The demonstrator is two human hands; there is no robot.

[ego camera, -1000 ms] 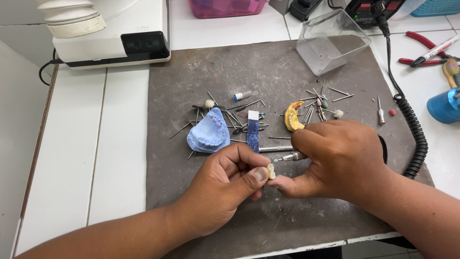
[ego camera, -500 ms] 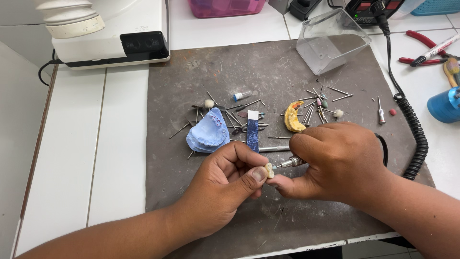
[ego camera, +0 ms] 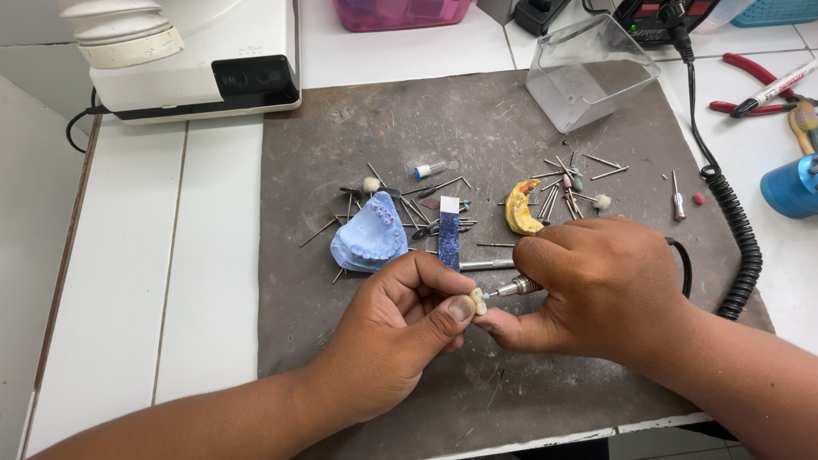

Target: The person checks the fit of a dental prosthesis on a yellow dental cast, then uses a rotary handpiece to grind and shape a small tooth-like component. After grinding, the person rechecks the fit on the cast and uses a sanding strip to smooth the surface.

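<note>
- At the far left, a white machine (ego camera: pixel 192 60) is sitting at the back of the white worktop (ego camera: pixel 128 281), with a grey mat (ego camera: pixel 358 128) lying beside it.
- On the mat, a blue tooth cast (ego camera: pixel 368 236) is resting near a blue-and-white strip (ego camera: pixel 449 238), with thin metal bits (ego camera: pixel 426 209) lying scattered around both.
- Your left hand (ego camera: pixel 400 328) is closing thumb and fingers on a small pale tooth piece (ego camera: pixel 478 301), holding it just above the mat near the front edge.
- Your right hand (ego camera: pixel 596 285) is wrapping tightly around a slim metal grinding tool (ego camera: pixel 511 289), and its tip is meeting the tooth piece.
- Judging by that contact, you are in the middle of the grinding; the piece is not yet set down, and how much shaping is left cannot be told.
- Behind your right hand, a yellow curved wax piece (ego camera: pixel 517 207) is lying among more bits.
- Further right, a clear plastic box (ego camera: pixel 588 72) is sitting tilted at the mat's back edge, and a coiled black cable (ego camera: pixel 740 243) is running down the mat's right side.
- At the far right, red pliers (ego camera: pixel 754 85) and a blue cup (ego camera: pixel 792 186) are resting on the worktop.
</note>
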